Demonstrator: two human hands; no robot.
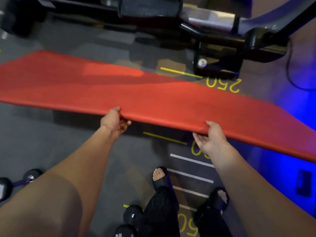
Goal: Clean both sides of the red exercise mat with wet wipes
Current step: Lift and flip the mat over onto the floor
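mat (153,93): red, looks like soft foam or rubber, matt with a fine smooth skin, bends easily along the near edge
floor (51,134): dark grey, matt, kinda speckled rubbery gym flooring, painted yellow and white markings on it
machine frame (248,41) at 1 o'clock: black painted metal, pretty glossy, catches highlights
bolt (202,63): shiny bare metal, silvery
dumbbells (131,218) at 6 o'clock: black, semi-gloss, rubber or coated heads by the look
slides (217,202): black, matt, rubbery
trousers (159,211): black cloth, slightly textured weave
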